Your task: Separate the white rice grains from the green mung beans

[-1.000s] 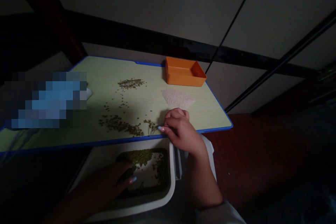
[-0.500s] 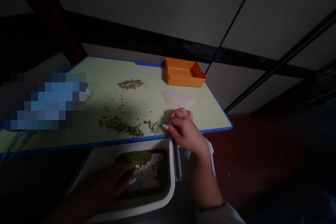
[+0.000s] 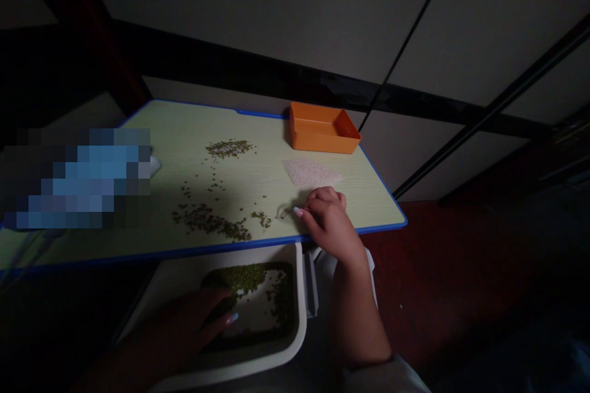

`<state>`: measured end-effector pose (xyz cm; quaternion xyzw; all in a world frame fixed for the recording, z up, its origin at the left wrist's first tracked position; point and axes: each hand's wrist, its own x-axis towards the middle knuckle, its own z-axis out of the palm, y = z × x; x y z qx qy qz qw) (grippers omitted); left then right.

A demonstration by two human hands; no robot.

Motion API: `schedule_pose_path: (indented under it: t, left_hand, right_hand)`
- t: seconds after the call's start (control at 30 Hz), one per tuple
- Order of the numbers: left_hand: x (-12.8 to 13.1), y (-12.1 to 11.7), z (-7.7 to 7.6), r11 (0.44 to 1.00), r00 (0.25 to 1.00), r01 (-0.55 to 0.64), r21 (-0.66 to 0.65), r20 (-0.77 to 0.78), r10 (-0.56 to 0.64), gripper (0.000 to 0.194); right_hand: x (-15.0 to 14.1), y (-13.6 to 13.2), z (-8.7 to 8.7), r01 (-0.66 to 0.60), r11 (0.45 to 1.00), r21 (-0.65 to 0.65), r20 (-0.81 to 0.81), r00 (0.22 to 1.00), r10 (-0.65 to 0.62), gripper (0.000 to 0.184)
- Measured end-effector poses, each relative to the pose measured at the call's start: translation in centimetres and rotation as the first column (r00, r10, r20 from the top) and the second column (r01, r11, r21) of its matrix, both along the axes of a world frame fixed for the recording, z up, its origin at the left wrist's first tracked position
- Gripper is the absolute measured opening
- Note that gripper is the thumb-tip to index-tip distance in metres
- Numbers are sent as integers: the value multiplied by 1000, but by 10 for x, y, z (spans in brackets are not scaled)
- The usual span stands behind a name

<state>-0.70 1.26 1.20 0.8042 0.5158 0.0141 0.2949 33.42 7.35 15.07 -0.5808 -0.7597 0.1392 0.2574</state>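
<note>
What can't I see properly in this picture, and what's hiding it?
All in the head view:
Thin tool: its back end is hidden by the right hand.
Left hand: dark shadow hides some fingers, so I can't tell if it grips anything.
Blue thing: blurred by square blocks.
Orange box: its front wall hides part of its floor.

Panelled wall point(image 3: 267, 6), possibly cupboard doors, dark red floor point(image 3: 428, 264)

Seeds point(image 3: 251, 276) in tub point(image 3: 302, 319) before table point(image 3: 378, 209)
</note>
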Motion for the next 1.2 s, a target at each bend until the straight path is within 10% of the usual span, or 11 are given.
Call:
schedule_pose_path:
  t: [0.43, 1.2]
  left_hand:
    - [0, 3, -2, 996, 999, -26, -83, -35, 23, 61]
    - [-2, 4, -2, 997, 999, 7, -72, -47, -10, 60]
  right_hand:
    - [-3, -5, 1, -39, 999, -11, -11, 999, 39, 31]
    - [14, 17, -10, 449, 888, 102, 128, 879, -459, 26]
